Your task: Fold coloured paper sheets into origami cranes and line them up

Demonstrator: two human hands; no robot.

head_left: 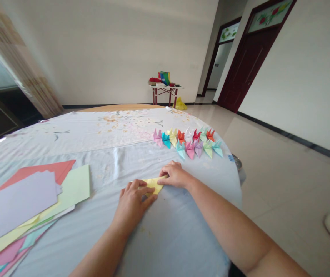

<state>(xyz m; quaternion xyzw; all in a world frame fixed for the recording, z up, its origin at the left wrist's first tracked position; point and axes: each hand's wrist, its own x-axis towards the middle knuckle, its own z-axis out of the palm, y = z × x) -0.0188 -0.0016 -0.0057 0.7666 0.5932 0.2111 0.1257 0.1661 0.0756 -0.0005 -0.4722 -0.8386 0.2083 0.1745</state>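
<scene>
1. Paper (pixel 153 185), yellow and folded, lies on the cloth-covered desk (pixel 170 234) between both hands; we find its long axis running sideways, slightly tilted.
2. We see the left hand (pixel 132 204) half open, pressing it down, and the right hand (pixel 176 175) holding its right end.
3. Paper cranes (pixel 188 144) stand just beyond; coloured sheets (pixel 17 204) lie well left, across open cloth.

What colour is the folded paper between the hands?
The folded paper is pale yellow, best seen in the head view.
</scene>
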